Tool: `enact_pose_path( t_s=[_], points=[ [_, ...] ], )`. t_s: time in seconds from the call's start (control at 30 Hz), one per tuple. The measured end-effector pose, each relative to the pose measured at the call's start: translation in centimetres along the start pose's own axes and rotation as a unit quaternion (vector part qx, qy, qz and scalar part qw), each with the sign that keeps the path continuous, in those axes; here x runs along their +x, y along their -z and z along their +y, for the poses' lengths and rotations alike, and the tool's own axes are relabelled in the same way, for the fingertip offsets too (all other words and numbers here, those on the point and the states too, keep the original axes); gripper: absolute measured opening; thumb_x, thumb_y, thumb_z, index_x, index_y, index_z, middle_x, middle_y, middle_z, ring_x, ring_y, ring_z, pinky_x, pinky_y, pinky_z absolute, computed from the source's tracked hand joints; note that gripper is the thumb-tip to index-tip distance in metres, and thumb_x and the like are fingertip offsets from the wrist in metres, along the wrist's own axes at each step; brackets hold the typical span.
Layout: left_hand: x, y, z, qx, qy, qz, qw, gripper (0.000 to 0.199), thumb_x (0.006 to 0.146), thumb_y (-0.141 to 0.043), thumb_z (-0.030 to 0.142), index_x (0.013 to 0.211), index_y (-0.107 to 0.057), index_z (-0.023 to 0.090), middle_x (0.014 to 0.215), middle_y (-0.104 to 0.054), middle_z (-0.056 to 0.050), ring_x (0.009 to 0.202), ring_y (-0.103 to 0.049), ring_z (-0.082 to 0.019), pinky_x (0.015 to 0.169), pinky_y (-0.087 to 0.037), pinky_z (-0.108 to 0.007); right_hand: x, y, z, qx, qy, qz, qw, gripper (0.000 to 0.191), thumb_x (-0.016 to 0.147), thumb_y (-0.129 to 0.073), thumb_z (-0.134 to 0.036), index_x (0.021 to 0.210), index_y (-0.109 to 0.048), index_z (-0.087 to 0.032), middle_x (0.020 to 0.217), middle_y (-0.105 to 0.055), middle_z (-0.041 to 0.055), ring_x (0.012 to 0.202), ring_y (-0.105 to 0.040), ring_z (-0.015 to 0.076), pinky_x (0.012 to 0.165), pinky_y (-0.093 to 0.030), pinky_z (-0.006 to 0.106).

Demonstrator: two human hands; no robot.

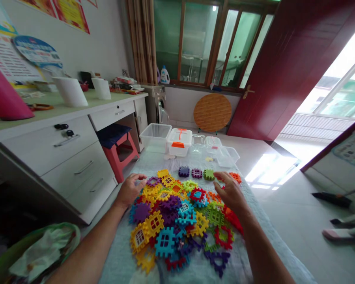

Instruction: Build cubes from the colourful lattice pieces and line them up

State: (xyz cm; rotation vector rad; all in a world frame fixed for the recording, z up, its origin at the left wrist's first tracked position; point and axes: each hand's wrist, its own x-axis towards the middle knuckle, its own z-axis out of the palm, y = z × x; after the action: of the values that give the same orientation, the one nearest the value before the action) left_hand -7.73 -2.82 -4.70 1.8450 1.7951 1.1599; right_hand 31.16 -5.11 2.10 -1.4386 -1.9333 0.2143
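Note:
A heap of colourful plastic interlocking building tiles [171, 205] lies on a cloth-covered table, with yellow, purple, blue, red and green pieces, some with window cut-outs. My left hand [131, 190] is at the heap's upper left edge, fingers apart and empty, near a purple tile [154, 181]. On the right side, my right hand [229, 191] hovers with thumb and fingers apart, its fingertips close to a green tile [209, 174]. That tile stands in a row with a purple tile [197, 173] and a dark blue tile [184, 171], beyond the heap. An orange tile [235, 177] lies past my right hand.
Clear plastic bins, including an open one [156, 138] and a lidded box with orange latches [179, 142], line the table's far end. A desk [77, 157] with drawers and a red stool [120, 152] stand left. A waste bin [72, 236] is at lower left.

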Motion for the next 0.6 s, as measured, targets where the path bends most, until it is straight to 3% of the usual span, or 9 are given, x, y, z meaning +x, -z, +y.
enact_pose_path(
  t_s=[0.13, 0.27, 0.6],
  points=[
    [0.0, -0.1, -0.4, 0.001, 0.011, 0.013, 1.000, 0.036, 0.076, -0.052, 0.051, 0.087, -0.067, 0.020, 0.096, -0.068, -0.006, 0.097, -0.063, -0.023, 0.097, -0.045, -0.035, -1.6, -1.7, 1.4, -0.033, -0.012, 0.022, 0.999, 0.028, 0.080, -0.047, -0.017, 0.102, -0.065, -0.017, 0.098, -0.067, 0.0088, 0.094, -0.061, 0.0222, 0.088, -0.047, 0.036],
    [0.0, 0.0, -0.5, 0.005, 0.017, 0.010, 1.000, 0.036, 0.076, -0.052, 0.051, 0.087, -0.067, 0.021, 0.096, -0.069, -0.005, 0.098, -0.063, -0.023, 0.098, -0.045, -0.035, -2.3, -2.8, 2.7, -0.064, -0.024, 0.002, 0.998, 0.027, 0.081, -0.047, -0.016, 0.100, -0.066, -0.017, 0.097, -0.068, 0.0094, 0.093, -0.061, 0.0235, 0.086, -0.046, 0.036],
    [0.3, -0.2, -0.3, 0.040, 0.017, 0.017, 0.999, 0.033, 0.075, -0.052, 0.046, 0.089, -0.067, 0.020, 0.098, -0.068, -0.006, 0.097, -0.063, -0.023, 0.096, -0.046, -0.035, -2.8, -2.5, 3.5, -0.061, -0.024, -0.003, 0.998, 0.024, 0.081, -0.046, -0.019, 0.093, -0.067, -0.017, 0.090, -0.069, 0.0079, 0.084, -0.062, 0.0208, 0.079, -0.046, 0.032]
  ],
)
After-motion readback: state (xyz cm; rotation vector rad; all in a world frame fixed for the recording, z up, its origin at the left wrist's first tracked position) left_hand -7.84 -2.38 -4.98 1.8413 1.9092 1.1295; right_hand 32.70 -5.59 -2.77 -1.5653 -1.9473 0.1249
